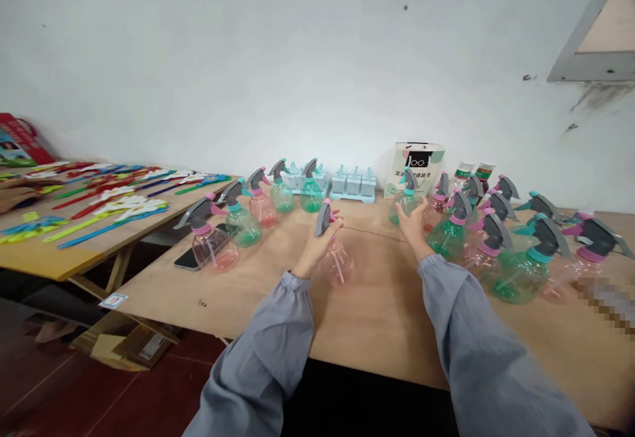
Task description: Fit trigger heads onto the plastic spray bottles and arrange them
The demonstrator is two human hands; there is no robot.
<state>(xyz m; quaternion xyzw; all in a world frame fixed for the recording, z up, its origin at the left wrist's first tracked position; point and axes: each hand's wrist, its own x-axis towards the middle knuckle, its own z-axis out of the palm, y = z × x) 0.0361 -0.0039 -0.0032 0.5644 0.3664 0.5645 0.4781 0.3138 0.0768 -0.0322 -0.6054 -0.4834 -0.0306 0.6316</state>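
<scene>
My left hand [317,238] is closed round the grey and pink head of a pink spray bottle [338,266], near the table's middle. Farther right and back, my right hand [413,219] grips a green spray bottle [407,203] with a turquoise collar by its body. Several pink and green spray bottles stand to the left, such as a pink one [216,252] and a green one [243,227]. A larger group crowds the right side, among them a green spray bottle [520,275] in front. Coloured liquid or tint shows low in several bottles.
Pale blue ice-pop moulds [353,186] and a printed paper bag [415,166] stand by the wall. A phone [188,260] lies at the left behind a bottle. Another table [94,252] holds colourful plastic hand-shaped sticks; a person's hand [20,196] shows there. Cardboard boxes [133,344] sit below.
</scene>
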